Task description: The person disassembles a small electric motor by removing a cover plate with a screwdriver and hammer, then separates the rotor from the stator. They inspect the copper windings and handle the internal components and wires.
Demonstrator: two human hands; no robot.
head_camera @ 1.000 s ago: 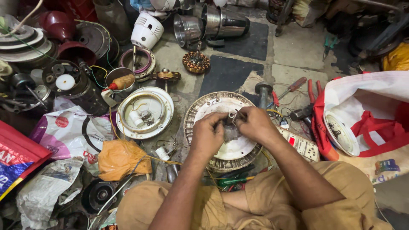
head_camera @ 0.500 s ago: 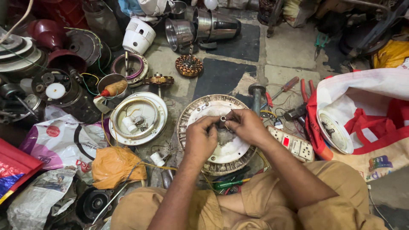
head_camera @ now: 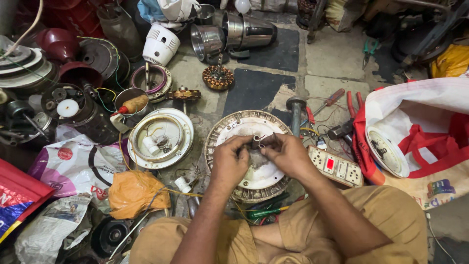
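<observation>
Hands meet over fan motor housing [head_camera: 254,168] on floor's middle, near your knees: left hand [head_camera: 230,164] & right hand [head_camera: 286,154] both pinch small metal clip [head_camera: 259,142]. Looks like fitting step; next needs steady, fine alignment.

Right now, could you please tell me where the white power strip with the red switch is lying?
In the head view, the white power strip with the red switch lies on the floor just right of the right hand, between the round metal fan housing and the red-and-white bag.
</observation>
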